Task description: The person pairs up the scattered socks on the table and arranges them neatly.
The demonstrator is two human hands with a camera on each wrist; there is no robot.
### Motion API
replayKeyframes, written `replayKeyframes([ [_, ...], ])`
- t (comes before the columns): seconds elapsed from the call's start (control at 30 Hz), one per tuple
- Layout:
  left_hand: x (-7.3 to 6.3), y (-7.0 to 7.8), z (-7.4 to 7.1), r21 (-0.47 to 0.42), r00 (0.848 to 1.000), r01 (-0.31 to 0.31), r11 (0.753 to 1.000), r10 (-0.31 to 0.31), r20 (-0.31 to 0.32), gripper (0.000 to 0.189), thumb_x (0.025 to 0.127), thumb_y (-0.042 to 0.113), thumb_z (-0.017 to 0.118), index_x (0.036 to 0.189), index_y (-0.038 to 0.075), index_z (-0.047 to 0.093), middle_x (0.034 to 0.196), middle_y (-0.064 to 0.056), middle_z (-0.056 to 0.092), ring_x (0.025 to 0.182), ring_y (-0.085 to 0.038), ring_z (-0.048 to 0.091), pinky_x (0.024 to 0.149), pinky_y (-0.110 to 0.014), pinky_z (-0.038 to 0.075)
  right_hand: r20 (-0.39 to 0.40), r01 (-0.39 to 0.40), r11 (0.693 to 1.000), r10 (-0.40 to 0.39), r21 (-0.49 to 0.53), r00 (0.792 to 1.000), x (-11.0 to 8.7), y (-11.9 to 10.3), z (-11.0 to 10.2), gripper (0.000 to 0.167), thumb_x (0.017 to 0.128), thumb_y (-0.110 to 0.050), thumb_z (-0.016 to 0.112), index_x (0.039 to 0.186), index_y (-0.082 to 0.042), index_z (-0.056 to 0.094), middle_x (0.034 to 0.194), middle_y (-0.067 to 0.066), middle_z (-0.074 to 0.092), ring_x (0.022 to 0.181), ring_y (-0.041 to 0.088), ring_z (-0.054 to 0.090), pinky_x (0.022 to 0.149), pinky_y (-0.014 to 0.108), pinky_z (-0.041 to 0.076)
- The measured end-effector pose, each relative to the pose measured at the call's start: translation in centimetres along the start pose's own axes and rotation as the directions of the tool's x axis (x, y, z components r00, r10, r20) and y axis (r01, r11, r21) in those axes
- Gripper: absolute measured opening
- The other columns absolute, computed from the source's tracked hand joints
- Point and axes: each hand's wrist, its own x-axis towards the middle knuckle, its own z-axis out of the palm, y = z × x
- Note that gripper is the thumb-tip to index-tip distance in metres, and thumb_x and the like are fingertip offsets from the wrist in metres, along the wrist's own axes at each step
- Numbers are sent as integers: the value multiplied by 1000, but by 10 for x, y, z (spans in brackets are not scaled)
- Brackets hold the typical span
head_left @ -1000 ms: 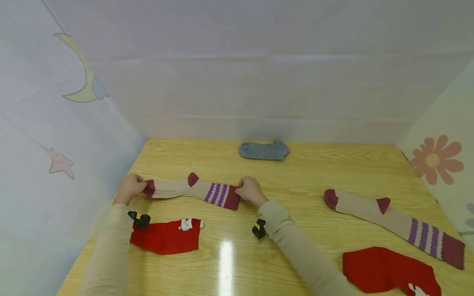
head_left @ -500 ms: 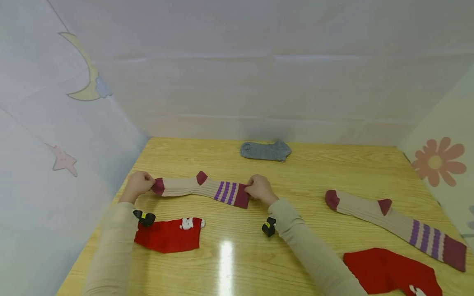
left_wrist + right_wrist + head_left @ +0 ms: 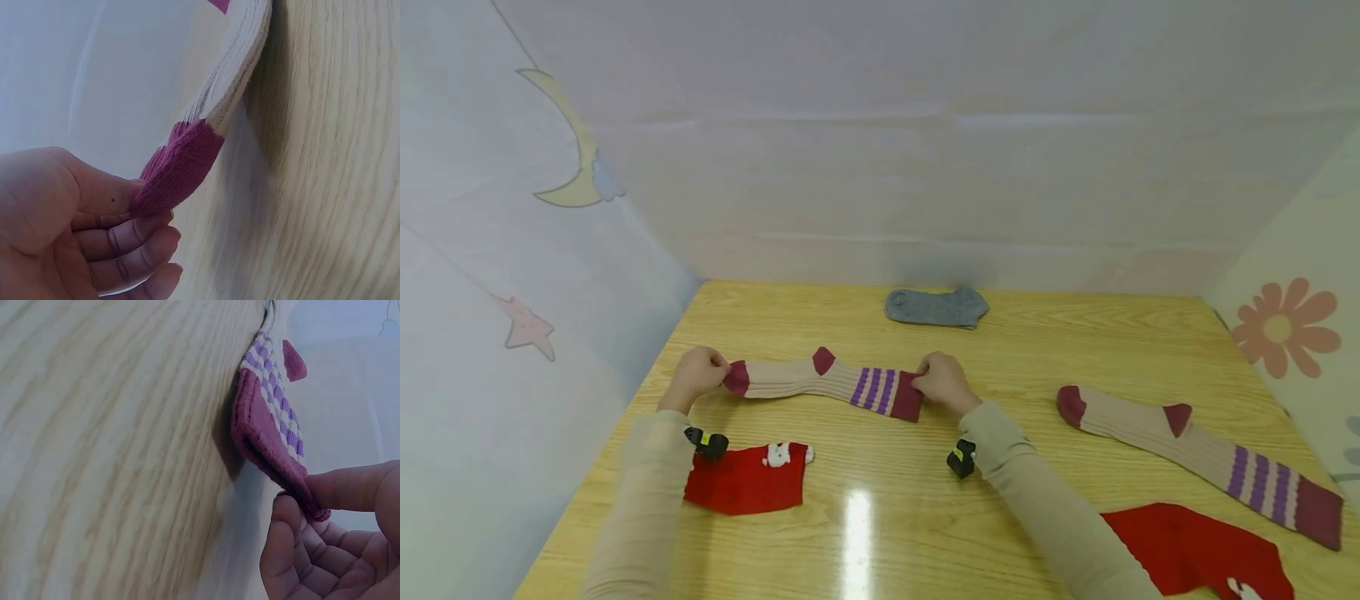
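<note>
A long beige sock (image 3: 790, 380) with maroon toe, heel and cuff and purple stripes stretches between both hands. My left hand (image 3: 699, 372) pinches its maroon toe (image 3: 178, 169) between thumb and index finger. At the other end, my right hand (image 3: 946, 382) pinches a corner of the maroon cuff (image 3: 269, 431). In both wrist views the held ends are raised off the wood, with shadow beneath. A matching beige sock (image 3: 1138, 419) lies at the right of the table. Nearer than the held sock, a red sock (image 3: 752, 483) with a white animal figure lies partly behind the left wrist camera.
Near the back edge of the wooden table (image 3: 880, 533) lies a grey ankle sock (image 3: 936, 307). Another red sock (image 3: 1195, 546) sits at the front right, partly covered by the right sleeve. Printed cloth walls (image 3: 880, 183) border the table behind and at the sides.
Both hands have shifted to the right, carrying the beige striped sock with them, still stretched between them. The other socks stay where they were.
</note>
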Motion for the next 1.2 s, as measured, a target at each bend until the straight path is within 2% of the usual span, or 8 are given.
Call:
replayKeyframes([
  [0.23,4,7,8,-2,1000,-12,1000,12,-17,17,87,6,52,80,-7,61,70,-12,57,60,-20,48,53,-30,39,-16,-12,999,12,-40,1000,0,5,-9,6,77,-4,60,72,-1,60,57,5,57,44,12,50,46,24,39],
  [0.6,7,19,17,-3,1000,-20,1000,20,-19,17,87,6,52,83,-8,62,75,-16,59,63,-22,51,55,-31,43,-10,27,996,-28,-88,1000,-4,13,-23,8,76,-4,60,68,-1,59,57,5,57,48,14,52,48,25,40],
  [0.87,6,31,21,1,997,-72,997,72,-30,16,87,5,53,81,-7,62,73,-15,59,63,-23,51,56,-33,43,4,8,991,-8,-130,1000,-6,19,-31,9,77,-4,59,68,-1,59,63,6,58,52,16,51,50,27,40],
  [1.2,11,35,28,-34,997,-65,997,64,-31,16,87,6,53,83,-7,61,75,-15,60,63,-20,51,54,-28,42,7,-1,991,2,-132,1000,-6,27,-38,9,77,-4,60,69,-1,58,63,6,57,50,15,50,49,27,39],
])
